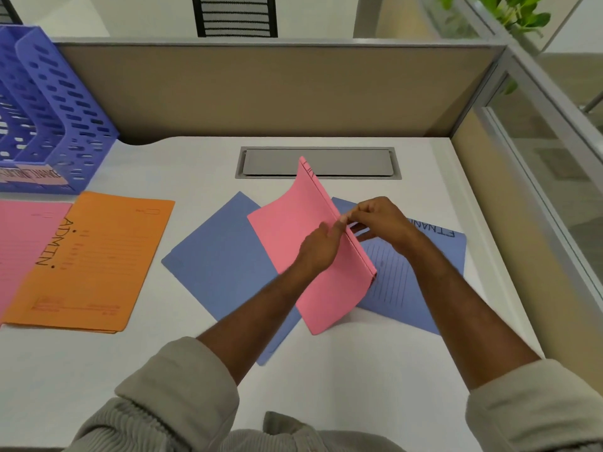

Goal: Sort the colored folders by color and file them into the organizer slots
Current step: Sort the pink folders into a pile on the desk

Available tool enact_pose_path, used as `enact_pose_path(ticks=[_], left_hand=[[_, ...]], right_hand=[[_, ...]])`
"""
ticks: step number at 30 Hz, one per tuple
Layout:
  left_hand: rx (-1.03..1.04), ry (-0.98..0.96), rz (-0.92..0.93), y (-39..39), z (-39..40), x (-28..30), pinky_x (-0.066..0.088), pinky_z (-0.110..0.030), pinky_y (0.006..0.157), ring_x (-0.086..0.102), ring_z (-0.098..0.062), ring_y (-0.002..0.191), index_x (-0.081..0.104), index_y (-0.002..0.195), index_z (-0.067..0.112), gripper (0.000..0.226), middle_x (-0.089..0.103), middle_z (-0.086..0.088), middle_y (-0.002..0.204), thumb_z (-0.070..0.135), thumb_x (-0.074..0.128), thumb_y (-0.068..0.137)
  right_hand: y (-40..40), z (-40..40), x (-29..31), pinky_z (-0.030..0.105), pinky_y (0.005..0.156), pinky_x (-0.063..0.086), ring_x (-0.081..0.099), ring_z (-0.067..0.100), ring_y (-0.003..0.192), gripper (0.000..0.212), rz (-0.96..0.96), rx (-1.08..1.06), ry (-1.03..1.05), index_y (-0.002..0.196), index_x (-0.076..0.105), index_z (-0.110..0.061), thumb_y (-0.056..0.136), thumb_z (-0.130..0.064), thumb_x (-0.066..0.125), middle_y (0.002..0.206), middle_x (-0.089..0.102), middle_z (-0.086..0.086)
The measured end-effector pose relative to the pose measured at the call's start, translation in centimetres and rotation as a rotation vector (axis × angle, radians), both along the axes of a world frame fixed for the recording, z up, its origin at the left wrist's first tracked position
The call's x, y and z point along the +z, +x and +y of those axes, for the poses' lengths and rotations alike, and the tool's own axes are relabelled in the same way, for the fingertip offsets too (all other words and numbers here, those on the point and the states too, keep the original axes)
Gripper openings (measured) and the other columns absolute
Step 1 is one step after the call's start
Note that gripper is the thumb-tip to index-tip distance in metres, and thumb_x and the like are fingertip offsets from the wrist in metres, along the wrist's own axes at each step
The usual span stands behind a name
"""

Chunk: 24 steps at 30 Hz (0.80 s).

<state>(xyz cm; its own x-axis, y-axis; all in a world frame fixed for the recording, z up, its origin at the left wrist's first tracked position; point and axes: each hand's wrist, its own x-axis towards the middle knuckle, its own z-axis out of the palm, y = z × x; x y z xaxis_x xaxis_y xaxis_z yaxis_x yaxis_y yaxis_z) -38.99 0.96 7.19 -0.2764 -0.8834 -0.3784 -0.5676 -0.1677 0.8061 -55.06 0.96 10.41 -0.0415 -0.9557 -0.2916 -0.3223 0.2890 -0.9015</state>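
— What's in front of me?

— You're at a white desk (326,370) inside a tan-panelled cubicle, with a grey cable hatch (342,163) set into the top near the back panel. A blue perforated file organizer (58,119) stands at your far left.

— And my hands?

— Both meet at a pink folder (293,230) raised off the desk, its spine tilted up toward you. Your right hand (381,223) pinches that spine edge between thumb and fingertips. Your left hand (321,246) lies against the pink cover with fingers fairly straight; you can't tell whether its thumb is gripping.

— What's under it?

— A blue folder (222,256) lies flat beneath and to the left, and another blue folder (421,272), with handwriting on it, lies to the right under your right wrist.

— Anything else?

— An orange folder (98,262) marked "ADMIN" lies flat in front of the organizer, overlapping a second pink folder (23,243) at the left edge.
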Motion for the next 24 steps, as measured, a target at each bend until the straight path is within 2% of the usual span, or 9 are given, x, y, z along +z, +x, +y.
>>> enact_pose_path(ticks=[2, 4, 7, 10, 14, 17, 20, 24], left_hand=[[0.129, 0.098, 0.185, 0.4, -0.3, 1.1, 0.054, -0.052, 0.093, 0.054, -0.028, 0.112, 0.056, 0.136, 0.015, 0.074, 0.057, -0.007, 0.131, 0.072, 0.032, 0.095], [0.217, 0.175, 0.291, 1.2, -0.7, 1.8, 0.061, -0.047, 0.076, 0.056, -0.027, 0.106, 0.061, 0.132, 0.016, 0.067, 0.057, -0.002, 0.12, 0.068, 0.045, 0.093], [0.263, 0.204, 0.341, 2.5, -1.5, 2.0, 0.063, -0.041, 0.06, 0.066, -0.031, 0.096, 0.063, 0.123, 0.006, 0.046, 0.065, -0.012, 0.113, 0.044, 0.055, 0.097], [0.34, 0.18, 0.377, 3.4, -1.6, 2.1, 0.056, -0.03, 0.047, 0.068, -0.027, 0.077, 0.062, 0.109, 0.001, 0.026, 0.066, -0.019, 0.1, 0.021, 0.051, 0.098], [0.415, 0.137, 0.399, 4.4, -0.5, 1.4, 0.058, -0.034, 0.059, 0.068, -0.032, 0.082, 0.064, 0.11, 0.002, 0.02, 0.068, -0.019, 0.102, 0.012, 0.052, 0.097], [0.459, 0.088, 0.445, 4.9, 0.8, 1.5, 0.059, -0.032, 0.055, 0.069, -0.029, 0.079, 0.066, 0.097, 0.01, 0.012, 0.07, -0.01, 0.09, 0.006, 0.055, 0.096], [0.488, 0.027, 0.476, 5.7, 1.4, 2.4, 0.062, -0.037, 0.062, 0.072, -0.03, 0.085, 0.068, 0.105, 0.005, 0.015, 0.072, -0.012, 0.097, 0.005, 0.058, 0.095], [0.464, -0.032, 0.525, 7.6, 1.2, 4.2, 0.062, -0.038, 0.067, 0.074, -0.027, 0.085, 0.068, 0.112, 0.006, 0.018, 0.074, -0.011, 0.101, 0.007, 0.06, 0.096]], right_hand=[[0.6, 0.2, 0.4, 0.032, 0.072, 0.062, 0.075, 0.019, 0.089, 0.024, -0.08, 0.031, -0.004, 0.102, 0.074, 0.001, 0.097, -0.019, 0.061, 0.096, 0.077, 0.007], [1.1, 0.2, 0.2, 0.035, 0.078, 0.062, 0.075, 0.019, 0.094, 0.025, -0.132, 0.067, -0.008, 0.106, 0.074, -0.001, 0.1, -0.019, 0.058, 0.101, 0.077, 0.008], [2.0, 0.3, -0.4, 0.035, 0.081, 0.062, 0.074, 0.021, 0.097, 0.025, -0.198, 0.113, -0.006, 0.108, 0.075, -0.003, 0.098, -0.022, 0.061, 0.104, 0.077, 0.009], [2.7, 0.4, -1.3, 0.033, 0.081, 0.061, 0.074, 0.021, 0.099, 0.025, -0.275, 0.133, 0.033, 0.111, 0.076, -0.007, 0.096, -0.023, 0.065, 0.108, 0.076, 0.009], [3.4, 0.7, -3.3, 0.028, 0.077, 0.06, 0.074, 0.021, 0.097, 0.021, -0.275, 0.056, 0.03, 0.109, 0.077, -0.014, 0.093, -0.012, 0.064, 0.105, 0.077, 0.004], [4.2, 1.1, -4.9, 0.033, 0.078, 0.062, 0.073, 0.023, 0.097, 0.026, -0.259, -0.034, 0.034, 0.117, 0.072, -0.014, 0.092, -0.008, 0.064, 0.111, 0.074, 0.006], [4.8, 2.1, -6.3, 0.025, 0.067, 0.059, 0.074, 0.018, 0.088, 0.024, -0.236, -0.058, 0.13, 0.118, 0.07, -0.014, 0.095, -0.014, 0.063, 0.107, 0.075, 0.008], [5.2, 3.2, -7.6, 0.025, 0.063, 0.058, 0.074, 0.02, 0.081, 0.018, -0.314, -0.041, 0.256, 0.093, 0.079, -0.023, 0.092, -0.033, 0.064, 0.091, 0.077, 0.007]])
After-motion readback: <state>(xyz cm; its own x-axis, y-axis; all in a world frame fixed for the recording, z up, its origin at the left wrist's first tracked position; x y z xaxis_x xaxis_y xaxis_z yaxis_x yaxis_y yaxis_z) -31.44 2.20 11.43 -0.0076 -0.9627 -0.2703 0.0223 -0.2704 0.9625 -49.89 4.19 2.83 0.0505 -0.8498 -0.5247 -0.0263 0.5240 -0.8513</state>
